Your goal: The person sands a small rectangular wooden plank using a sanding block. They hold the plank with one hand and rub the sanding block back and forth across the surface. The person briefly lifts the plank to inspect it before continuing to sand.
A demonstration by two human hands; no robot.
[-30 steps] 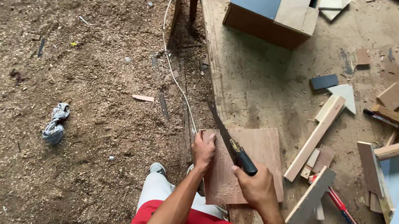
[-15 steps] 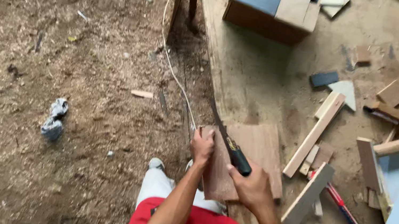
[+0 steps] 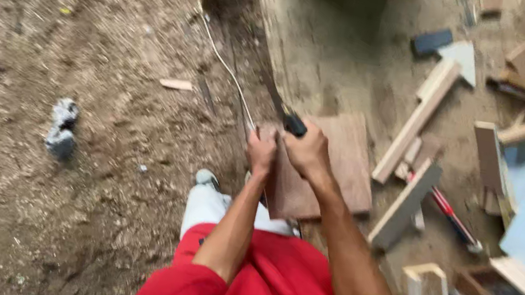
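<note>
Brown flat plywood board (image 3: 337, 171) pinned by left hand (image 3: 261, 153), fingers pressed down; right hand (image 3: 308, 151) clenched around black-handled handsaw (image 3: 278, 104) above sawdust-covered floor (image 3: 83, 32).

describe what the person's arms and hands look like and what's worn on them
Both arms are bare from the short red sleeves down. The left hand and right hand wear no gloves; no watch, ring or band is visible, though the picture is blurred.

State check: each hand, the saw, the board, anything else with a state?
Left hand: pressed on the board's left edge.
Right hand: closed around the saw handle.
Hand saw: held, blade angled up and away, blurred.
Brown board: flat on the floor.
Red-handled tool: lying loose, untouched.
</note>
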